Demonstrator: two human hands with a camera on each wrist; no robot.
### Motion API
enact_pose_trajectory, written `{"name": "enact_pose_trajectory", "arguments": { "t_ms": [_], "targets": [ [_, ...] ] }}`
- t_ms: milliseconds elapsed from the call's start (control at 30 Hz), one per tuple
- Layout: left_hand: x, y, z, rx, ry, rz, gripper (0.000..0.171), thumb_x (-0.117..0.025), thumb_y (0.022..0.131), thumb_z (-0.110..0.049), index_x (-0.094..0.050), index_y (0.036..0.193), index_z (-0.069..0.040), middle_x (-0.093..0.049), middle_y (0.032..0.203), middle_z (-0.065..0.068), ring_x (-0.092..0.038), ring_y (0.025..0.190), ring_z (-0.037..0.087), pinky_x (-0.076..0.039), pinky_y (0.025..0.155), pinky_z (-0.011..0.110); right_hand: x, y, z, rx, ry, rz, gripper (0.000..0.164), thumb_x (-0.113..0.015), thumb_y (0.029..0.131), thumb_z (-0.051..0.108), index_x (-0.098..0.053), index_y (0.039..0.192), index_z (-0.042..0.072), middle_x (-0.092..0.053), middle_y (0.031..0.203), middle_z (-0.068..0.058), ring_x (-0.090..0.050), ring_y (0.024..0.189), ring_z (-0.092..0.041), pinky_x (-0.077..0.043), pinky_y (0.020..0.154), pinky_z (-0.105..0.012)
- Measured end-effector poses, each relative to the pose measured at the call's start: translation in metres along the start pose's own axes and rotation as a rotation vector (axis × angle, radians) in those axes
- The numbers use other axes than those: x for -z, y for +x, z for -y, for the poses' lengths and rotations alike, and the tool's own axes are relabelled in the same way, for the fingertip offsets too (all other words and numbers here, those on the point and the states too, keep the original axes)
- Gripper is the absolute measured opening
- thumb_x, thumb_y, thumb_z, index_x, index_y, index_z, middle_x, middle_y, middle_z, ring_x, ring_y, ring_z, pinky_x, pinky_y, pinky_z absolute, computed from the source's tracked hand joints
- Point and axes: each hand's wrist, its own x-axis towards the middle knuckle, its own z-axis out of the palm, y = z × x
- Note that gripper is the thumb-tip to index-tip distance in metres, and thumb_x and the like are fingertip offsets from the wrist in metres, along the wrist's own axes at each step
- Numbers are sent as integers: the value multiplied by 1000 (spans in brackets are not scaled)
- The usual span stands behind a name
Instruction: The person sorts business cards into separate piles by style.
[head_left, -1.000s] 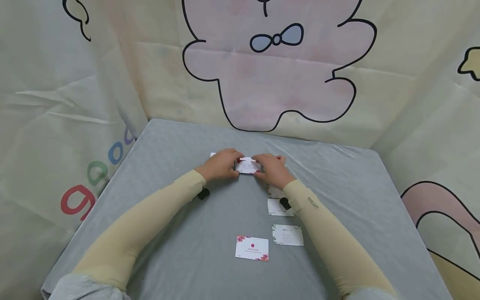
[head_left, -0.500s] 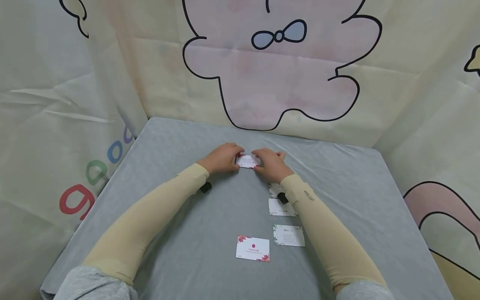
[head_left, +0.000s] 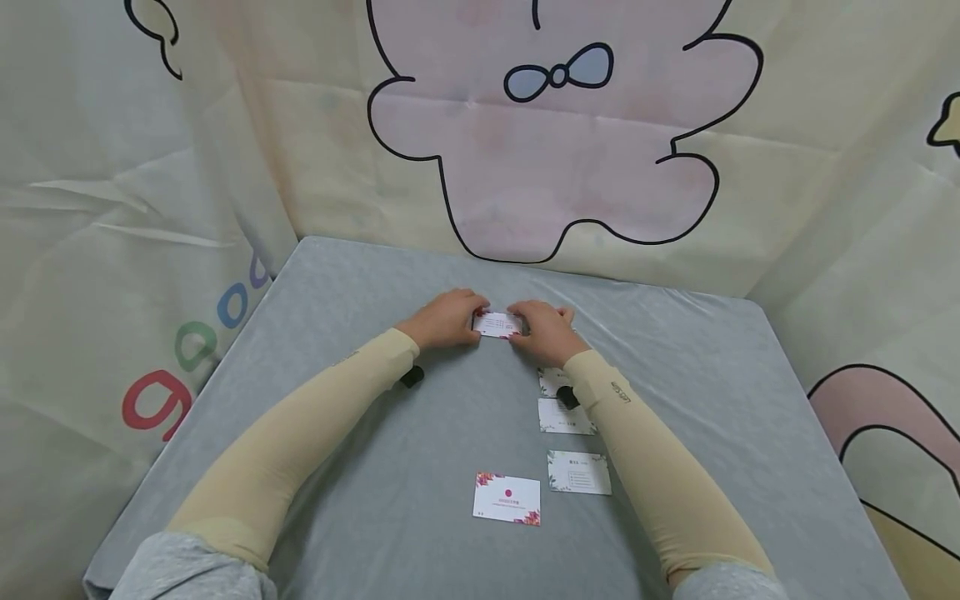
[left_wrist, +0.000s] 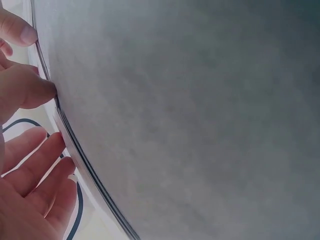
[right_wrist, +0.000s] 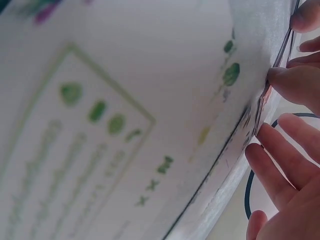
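At the far middle of the table, both hands hold a small white business card (head_left: 498, 325) with pink floral corners. My left hand (head_left: 444, 320) grips its left end, and my right hand (head_left: 547, 330) its right end. In the left wrist view, the left thumb (left_wrist: 37, 92) presses the near edge while its fingers (left_wrist: 55, 195) spread behind. The right wrist view has the right thumb (right_wrist: 295, 87) on that edge in the same way. Close under the right wrist lies a white card with green leaf print (right_wrist: 195, 75).
Nearer on the grey-covered table (head_left: 375, 483) lies a pink-flowered card (head_left: 506, 498). To its right is a green-leaf card (head_left: 579, 472). Two more cards, one of them a white card (head_left: 558, 415), lie partly under the right forearm. Printed curtains (head_left: 562, 183) surround the table.
Both hands have shifted slightly toward the table's far side with the card between them, then stayed nearly still. The cards on the table have not moved.
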Motion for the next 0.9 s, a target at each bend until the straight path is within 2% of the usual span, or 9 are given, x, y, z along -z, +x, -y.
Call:
{"name": "enact_pose_trajectory", "arguments": {
  "t_ms": [367,533,733,900],
  "targets": [
    [-1,3,-1,2,17,13,55,-74,99,-27,-60,150,-12,-66,139,4,-62,125,22,-51,112,42,1,1,-2,-20,20,13,54,-77,101,29,-62,151,15,-60,157,-8,-53,147,-28,-21,111,-62],
    [0,-2,-4,-5,19,-18,57,-74,100,-28,-59,153,-11,-65,144,6,-61,132,24,-50,116,43,2,-2,-1,-15,24,-5,53,-78,100,29,-63,149,15,-62,155,-8,-55,145,-28,-22,109,-61],
    [2,-22,-10,-39,-20,-75,61,-75,100,-27,-56,154,-8,-64,150,9,-58,140,27,-46,122,44,2,-9,-3,-7,22,-17,55,-78,100,29,-61,151,15,-61,156,-9,-56,146,-29,-22,108,-62],
    [2,-52,-28,-105,-94,-83,60,-75,100,-28,-57,153,-5,-67,148,11,-61,140,27,-48,120,43,4,-38,0,20,27,-56,57,-80,98,30,-62,150,16,-63,155,-8,-56,146,-31,-24,109,-63]
  ]
}}
